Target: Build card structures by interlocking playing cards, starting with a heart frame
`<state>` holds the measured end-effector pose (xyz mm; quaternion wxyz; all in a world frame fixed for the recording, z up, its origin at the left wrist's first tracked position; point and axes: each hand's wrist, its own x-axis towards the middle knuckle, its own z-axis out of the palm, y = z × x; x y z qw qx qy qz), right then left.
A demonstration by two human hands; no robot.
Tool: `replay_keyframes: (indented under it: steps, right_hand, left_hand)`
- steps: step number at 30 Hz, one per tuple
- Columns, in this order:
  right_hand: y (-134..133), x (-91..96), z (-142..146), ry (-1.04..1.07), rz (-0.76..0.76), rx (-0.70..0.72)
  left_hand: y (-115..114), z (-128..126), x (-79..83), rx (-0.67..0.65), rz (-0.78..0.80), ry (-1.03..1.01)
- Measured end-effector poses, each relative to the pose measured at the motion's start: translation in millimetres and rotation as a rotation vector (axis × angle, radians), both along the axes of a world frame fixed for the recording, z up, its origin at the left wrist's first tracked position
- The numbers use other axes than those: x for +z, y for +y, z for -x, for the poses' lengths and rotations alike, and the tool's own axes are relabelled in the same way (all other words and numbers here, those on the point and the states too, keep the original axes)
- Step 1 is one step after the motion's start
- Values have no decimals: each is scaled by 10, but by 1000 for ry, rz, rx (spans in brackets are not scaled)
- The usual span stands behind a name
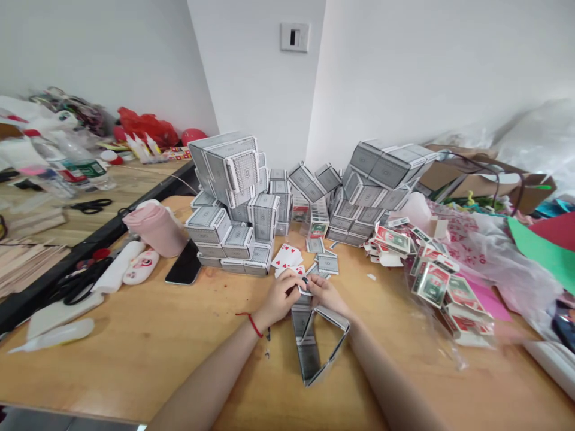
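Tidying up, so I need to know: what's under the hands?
A folded strip of cards lies on the table below the left hand and right hand; they cover its upper end. Both hold a card, mostly hidden by fingers.

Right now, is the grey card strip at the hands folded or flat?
Folded: the card strip bends at sharp corners into an open triangle shape.

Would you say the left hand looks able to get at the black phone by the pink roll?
Probably yes: bare tabletop lies between the left hand and the phone, and nothing stands between them, though its fingers are closed on joined cards.
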<state>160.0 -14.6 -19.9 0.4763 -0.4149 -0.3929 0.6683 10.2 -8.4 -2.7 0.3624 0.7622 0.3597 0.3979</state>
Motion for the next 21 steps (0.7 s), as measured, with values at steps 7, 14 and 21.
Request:
replay_keyframes:
  steps: [7,14,21]
  right_hand:
    - [32,-204,33,-44,-47,-134]
    - [59,-257,-3,-178,-134,-215]
    - [68,-247,27,-144,-114,-181]
  left_hand:
    - [-53,-28,-6,96,99,-120]
    - [-26,-99,-47,234,107,-56]
    - [-44,-128,-12,291,151,-175]
